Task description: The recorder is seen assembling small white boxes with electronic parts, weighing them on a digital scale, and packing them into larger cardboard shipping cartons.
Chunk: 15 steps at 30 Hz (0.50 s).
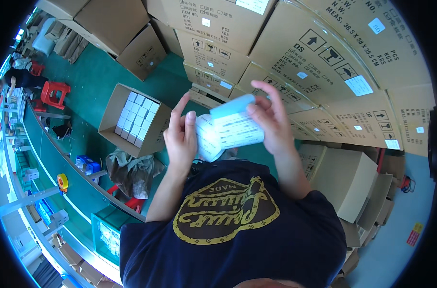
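Note:
In front of my chest I hold a roll of white printed labels (240,128) with a pale blue backing strip curling over its top edge. My left hand (181,139) is closed at the roll's round left part, index finger and thumb pointing up. At the right end my right hand (271,120) pinches the strip between thumb and fingers, the index finger raised. The fingers behind the labels are partly hidden.
Stacked sealed cartons (319,53) rise ahead and to the right. An open carton (157,126) of small white boxes stands on the green floor. Left lies a long green work table (79,187) with a tape dispenser (62,183). A person (24,78) is beside red stools (55,94).

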{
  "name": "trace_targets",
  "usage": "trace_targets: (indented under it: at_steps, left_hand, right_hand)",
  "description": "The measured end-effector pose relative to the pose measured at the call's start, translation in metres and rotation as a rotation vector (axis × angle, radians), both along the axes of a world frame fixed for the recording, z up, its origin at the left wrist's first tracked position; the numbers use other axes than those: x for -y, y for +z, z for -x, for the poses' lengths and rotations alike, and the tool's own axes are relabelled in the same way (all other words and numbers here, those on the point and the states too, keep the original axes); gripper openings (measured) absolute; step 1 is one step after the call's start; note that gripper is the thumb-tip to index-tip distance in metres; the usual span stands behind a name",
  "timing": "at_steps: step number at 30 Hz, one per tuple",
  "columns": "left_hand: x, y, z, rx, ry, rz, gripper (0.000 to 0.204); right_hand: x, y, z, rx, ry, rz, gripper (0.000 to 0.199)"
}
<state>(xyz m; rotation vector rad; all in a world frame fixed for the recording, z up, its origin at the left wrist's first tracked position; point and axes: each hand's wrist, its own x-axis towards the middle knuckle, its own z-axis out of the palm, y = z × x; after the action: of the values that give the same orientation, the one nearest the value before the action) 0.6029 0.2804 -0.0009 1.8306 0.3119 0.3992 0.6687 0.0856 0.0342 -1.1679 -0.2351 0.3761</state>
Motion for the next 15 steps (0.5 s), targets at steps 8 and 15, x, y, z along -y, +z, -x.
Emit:
trace_targets:
  at_steps: [8, 15]
  left_hand:
    - [-0.007, -0.027, -0.027, 0.185, 0.363, -0.102, 0.029]
    - [-0.001, -0.035, -0.034, 0.326, 0.444, -0.168, 0.025]
  right_hand:
    - [-0.008, -0.042, 0.017, 0.127, -0.147, 0.192, 0.050]
    - [0.002, -0.048, 0.021, 0.138, 0.005, 0.555, 0.047]
